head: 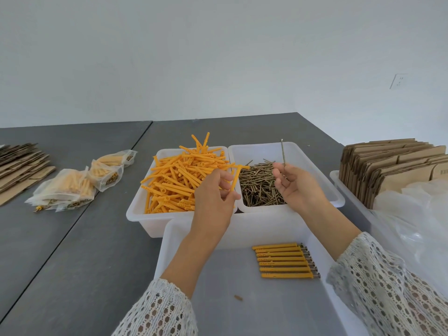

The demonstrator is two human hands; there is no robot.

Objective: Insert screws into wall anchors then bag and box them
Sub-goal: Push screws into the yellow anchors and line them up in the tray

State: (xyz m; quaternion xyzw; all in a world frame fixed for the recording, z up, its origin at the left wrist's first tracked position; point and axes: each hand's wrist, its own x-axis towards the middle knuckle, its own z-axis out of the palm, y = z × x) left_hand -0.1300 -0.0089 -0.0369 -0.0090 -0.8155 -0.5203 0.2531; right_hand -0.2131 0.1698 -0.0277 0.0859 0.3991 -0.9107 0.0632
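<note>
The left hand (213,190), at the centre of the frame, pinches one orange wall anchor (234,177) between thumb and fingers, its flanged end pointing up and to the right. The right hand (294,184), just right of centre, pinches a single screw (283,152) that stands nearly upright above the fingertips. Both arms wear white lace sleeves (388,287) that enter from the bottom edge.

Between the forearms, low in the frame, sits a clear tray (169,238) holding a neat row of assembled anchors (284,260) with screw heads showing at their right ends; a small brown bit (238,298) lies on the tray floor nearer the bottom edge.

Beyond the tray, two white bins stand side by side and touching on the grey desk (84,238): the left bin (135,212) is heaped with loose orange anchors (174,180), the right bin (337,197) holds a pile of loose screws (259,187). The hands hover over these bins.

At the left of the frame lie filled plastic bags (80,185) of anchors and screws, and past them, at the left edge, flattened cardboard (21,166). At the right edge, folded cartons (388,166) stand in another bin beside crumpled clear plastic (412,209). A pale wall (218,57) fills the upper frame.
</note>
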